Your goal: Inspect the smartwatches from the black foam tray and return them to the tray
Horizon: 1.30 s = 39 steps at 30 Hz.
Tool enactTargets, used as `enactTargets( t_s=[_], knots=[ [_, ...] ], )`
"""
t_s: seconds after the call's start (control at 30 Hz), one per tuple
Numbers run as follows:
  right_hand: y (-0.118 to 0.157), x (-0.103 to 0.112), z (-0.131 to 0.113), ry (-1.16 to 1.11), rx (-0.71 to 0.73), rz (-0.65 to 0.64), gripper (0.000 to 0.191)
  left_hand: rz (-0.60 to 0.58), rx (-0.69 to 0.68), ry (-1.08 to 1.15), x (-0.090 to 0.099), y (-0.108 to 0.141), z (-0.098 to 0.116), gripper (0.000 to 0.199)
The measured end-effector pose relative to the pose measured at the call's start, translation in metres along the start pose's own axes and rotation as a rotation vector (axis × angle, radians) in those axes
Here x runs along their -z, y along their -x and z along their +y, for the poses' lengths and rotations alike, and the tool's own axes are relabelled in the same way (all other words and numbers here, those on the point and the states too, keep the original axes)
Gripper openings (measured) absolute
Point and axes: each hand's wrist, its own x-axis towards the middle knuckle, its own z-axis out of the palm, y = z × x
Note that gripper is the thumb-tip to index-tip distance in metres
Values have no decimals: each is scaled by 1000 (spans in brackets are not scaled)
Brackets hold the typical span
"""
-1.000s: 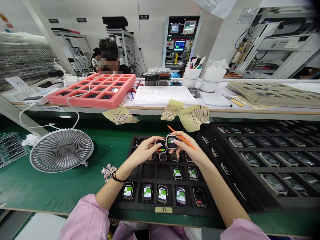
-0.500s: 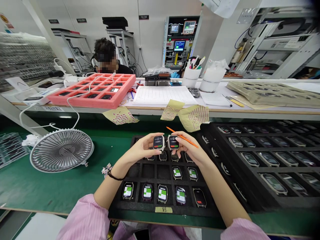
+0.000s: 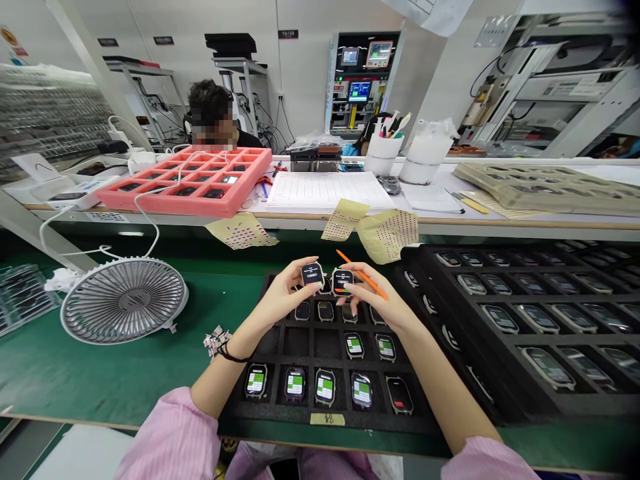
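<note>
Over the far end of a black foam tray, the left hand pinches a smartwatch, just apart from a second smartwatch in the right hand, which also holds an orange pen angled far-left to near-right.

This is an electronics assembly workshop, with smartwatches in black foam trays on a green worktop and a test cabinet at top centre.
</note>
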Motion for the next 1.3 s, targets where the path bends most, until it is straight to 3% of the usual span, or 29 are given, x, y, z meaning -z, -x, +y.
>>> enactTargets(
  t_s=[0.4, 0.63, 1.07, 1.3],
  knots=[
    [-1, 1, 6, 35, 30, -50, 35, 32, 12, -13, 1, -2, -3, 48],
    [0, -3, 1, 38, 11, 16, 26, 50, -38, -42, 0, -4, -6, 46],
    [-1, -3, 2, 33, -5, 63, 28, 48, -17, -44, -2, -2, -3, 44],
    [-1, 3, 6, 35, -10, -15, 42, 3, -66, -120, 0, 0, -4, 54]
  ],
)
